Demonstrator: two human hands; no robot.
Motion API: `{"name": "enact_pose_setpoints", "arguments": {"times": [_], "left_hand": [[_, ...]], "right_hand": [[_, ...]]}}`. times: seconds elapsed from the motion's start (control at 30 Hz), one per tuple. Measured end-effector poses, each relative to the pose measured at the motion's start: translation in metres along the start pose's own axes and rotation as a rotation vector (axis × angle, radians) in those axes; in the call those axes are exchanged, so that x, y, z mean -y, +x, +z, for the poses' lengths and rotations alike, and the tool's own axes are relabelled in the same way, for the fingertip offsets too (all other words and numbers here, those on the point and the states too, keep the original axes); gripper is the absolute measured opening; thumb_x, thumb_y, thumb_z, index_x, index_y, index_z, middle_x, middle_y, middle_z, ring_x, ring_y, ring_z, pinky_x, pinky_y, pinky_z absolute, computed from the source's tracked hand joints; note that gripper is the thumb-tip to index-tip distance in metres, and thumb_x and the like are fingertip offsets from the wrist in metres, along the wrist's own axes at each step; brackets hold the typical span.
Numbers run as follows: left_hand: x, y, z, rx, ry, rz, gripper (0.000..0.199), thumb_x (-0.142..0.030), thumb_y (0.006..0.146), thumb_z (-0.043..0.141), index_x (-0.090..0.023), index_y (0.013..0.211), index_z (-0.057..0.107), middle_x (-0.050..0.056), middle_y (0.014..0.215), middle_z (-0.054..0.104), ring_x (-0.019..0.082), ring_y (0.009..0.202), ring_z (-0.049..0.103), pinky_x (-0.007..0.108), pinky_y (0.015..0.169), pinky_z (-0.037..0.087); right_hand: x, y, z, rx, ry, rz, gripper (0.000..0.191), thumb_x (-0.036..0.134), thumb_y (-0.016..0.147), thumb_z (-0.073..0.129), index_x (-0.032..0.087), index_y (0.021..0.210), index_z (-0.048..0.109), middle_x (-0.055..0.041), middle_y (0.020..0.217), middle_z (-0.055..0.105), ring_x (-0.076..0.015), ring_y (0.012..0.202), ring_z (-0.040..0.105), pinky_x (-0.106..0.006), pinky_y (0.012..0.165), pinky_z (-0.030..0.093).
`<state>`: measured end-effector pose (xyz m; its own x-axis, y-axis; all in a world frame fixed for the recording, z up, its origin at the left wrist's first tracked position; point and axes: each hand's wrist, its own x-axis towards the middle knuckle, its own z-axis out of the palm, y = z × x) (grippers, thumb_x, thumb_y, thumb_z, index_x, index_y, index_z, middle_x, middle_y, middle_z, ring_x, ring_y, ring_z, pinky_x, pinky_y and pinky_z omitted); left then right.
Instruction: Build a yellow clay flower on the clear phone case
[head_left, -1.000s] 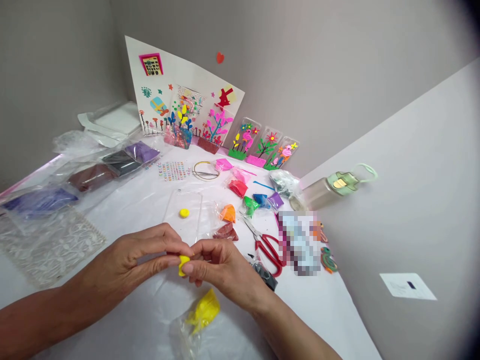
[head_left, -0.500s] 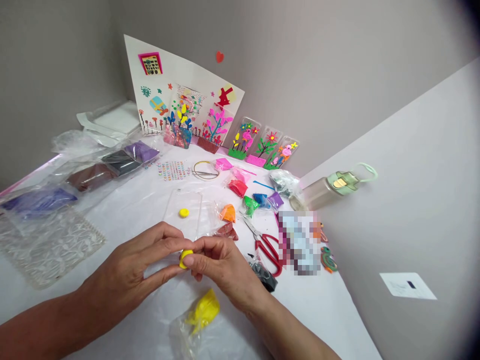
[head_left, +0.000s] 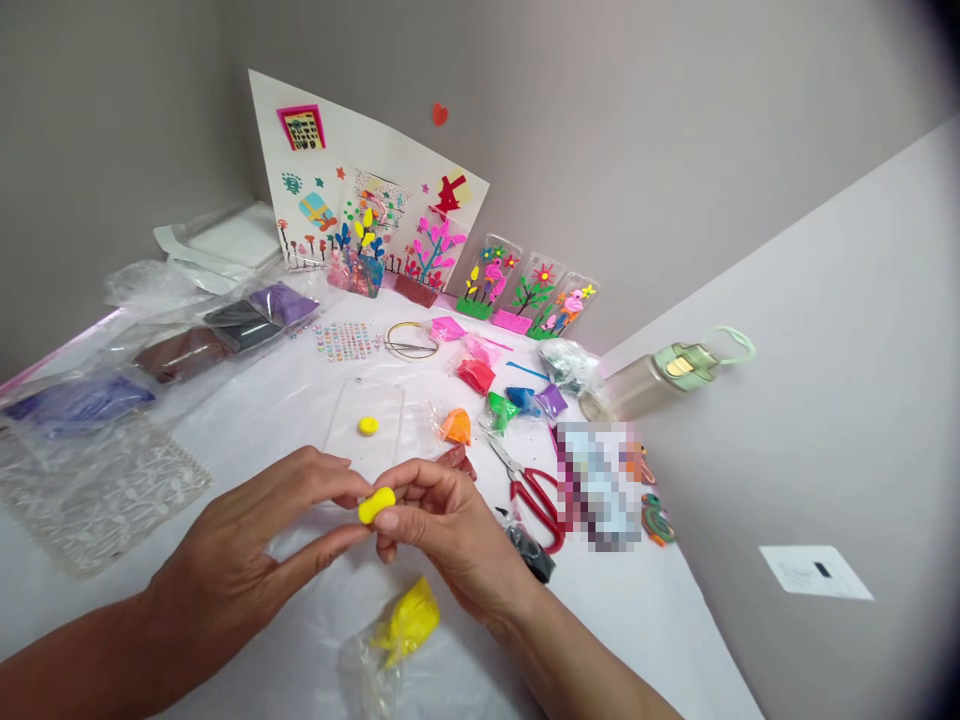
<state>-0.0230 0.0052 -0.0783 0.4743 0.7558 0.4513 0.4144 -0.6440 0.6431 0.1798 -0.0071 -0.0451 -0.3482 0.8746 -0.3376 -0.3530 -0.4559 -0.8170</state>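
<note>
Above the near part of the white-covered table (head_left: 480, 685), the right hand (head_left: 442, 525) is gripping a small yellow lump (head_left: 376, 506) between its thumb and fingers. The left hand (head_left: 244, 535) is holding its thumb and index finger spread apart at the lump's left side; whether those tips are touching it, I cannot tell. Compared with half a second ago, the lump is sitting slightly farther off and is showing more of its surface, with a narrowed middle between two rounded ends. That is probably meaning the piece is being turned and shaped, the right hand now doing most of the holding. Farther away, a yellow disc (head_left: 367, 426) is lying on a clear case (head_left: 388, 405), apart from both hands. A yellow packet (head_left: 411, 615) is lying nearer than the hands, and red-handled scissors (head_left: 513, 468) are resting to the right.
</note>
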Motion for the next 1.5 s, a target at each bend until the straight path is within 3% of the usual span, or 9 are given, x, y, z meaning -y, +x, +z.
{"name": "enact_pose_setpoints", "arguments": {"times": [0.17,0.33,0.5,0.63,0.77,0.83,0.97,1.23,1.5], "left_hand": [[0.0,-0.002,-0.003,-0.018,0.026,0.073,0.018,-0.027,0.102,0.055,-0.032,0.12,0.056,-0.001,0.108,0.071,0.015,0.102,0.069,0.02,0.09,0.056],[0.0,-0.002,-0.001,-0.026,0.01,0.049,0.015,-0.029,0.102,0.057,-0.03,0.117,0.057,-0.002,0.11,0.071,0.013,0.102,0.07,0.016,0.09,0.055],[-0.001,-0.003,-0.001,0.0,-0.032,-0.021,0.016,-0.03,0.101,0.057,-0.034,0.118,0.057,-0.004,0.109,0.072,0.013,0.099,0.071,0.017,0.088,0.056],[-0.002,-0.003,-0.002,0.019,-0.09,-0.058,0.015,-0.031,0.101,0.057,-0.036,0.116,0.058,-0.004,0.105,0.073,0.014,0.094,0.073,0.02,0.084,0.058],[-0.003,-0.002,-0.002,0.019,-0.108,-0.07,0.01,-0.034,0.101,0.057,-0.036,0.111,0.059,-0.006,0.097,0.073,0.014,0.086,0.073,0.02,0.078,0.057],[-0.003,-0.002,-0.002,0.018,-0.099,-0.104,0.017,-0.039,0.099,0.061,-0.037,0.115,0.059,-0.007,0.09,0.071,0.013,0.079,0.071,0.02,0.074,0.056],[-0.003,0.0,0.0,0.091,-0.146,-0.063,0.031,-0.041,0.101,0.057,-0.041,0.132,0.057,-0.004,0.1,0.068,0.014,0.087,0.069,0.02,0.08,0.054],[-0.006,-0.001,0.006,0.037,-0.137,-0.078,0.009,-0.036,0.099,0.06,-0.033,0.107,0.062,-0.003,0.089,0.065,0.015,0.078,0.064,0.023,0.071,0.051],[-0.004,-0.002,0.007,0.04,-0.084,-0.06,0.016,-0.039,0.101,0.057,-0.034,0.116,0.059,-0.002,0.099,0.067,0.016,0.083,0.066,0.024,0.074,0.052]], "right_hand": [[0.0,-0.003,0.002,0.05,-0.022,-0.065,0.043,0.024,0.061,0.096,0.024,0.1,0.076,0.0043,0.08,0.074,-0.0081,0.065,0.064,-0.019,0.064,0.051],[0.001,-0.008,0.004,-0.06,-0.262,-0.256,0.02,0.023,0.073,0.089,0.024,0.09,0.079,0.0037,0.08,0.073,-0.0097,0.073,0.064,-0.021,0.073,0.052],[0.003,-0.012,0.004,-0.102,-0.459,-0.323,0.018,0.026,0.078,0.086,0.025,0.095,0.079,0.0011,0.089,0.074,-0.0131,0.079,0.064,-0.026,0.079,0.052],[0.007,-0.011,0.004,-0.092,-0.443,-0.282,0.016,0.03,0.08,0.084,0.025,0.094,0.08,0.0002,0.089,0.071,-0.0145,0.082,0.063,-0.028,0.081,0.051],[0.008,-0.008,0.001,-0.011,-0.173,-0.131,0.038,0.029,0.069,0.092,0.026,0.103,0.074,0.0019,0.088,0.071,-0.0143,0.082,0.066,-0.028,0.081,0.053],[0.009,-0.007,-0.001,0.033,-0.115,-0.077,0.048,0.027,0.066,0.093,0.025,0.109,0.071,0.0022,0.089,0.072,-0.0138,0.082,0.067,-0.027,0.08,0.053],[0.011,-0.007,-0.003,0.092,-0.114,-0.041,0.054,0.025,0.07,0.091,0.025,0.118,0.067,0.0023,0.091,0.072,-0.011,0.078,0.068,-0.024,0.077,0.052],[0.007,-0.004,-0.002,0.057,-0.114,-0.003,0.054,0.027,0.064,0.094,0.022,0.111,0.07,0.003,0.086,0.072,-0.0104,0.072,0.065,-0.024,0.073,0.049],[0.001,-0.005,0.001,0.039,-0.167,-0.009,0.054,0.032,0.063,0.095,0.023,0.109,0.068,0.0029,0.086,0.071,-0.0111,0.072,0.062,-0.024,0.072,0.045]]}}
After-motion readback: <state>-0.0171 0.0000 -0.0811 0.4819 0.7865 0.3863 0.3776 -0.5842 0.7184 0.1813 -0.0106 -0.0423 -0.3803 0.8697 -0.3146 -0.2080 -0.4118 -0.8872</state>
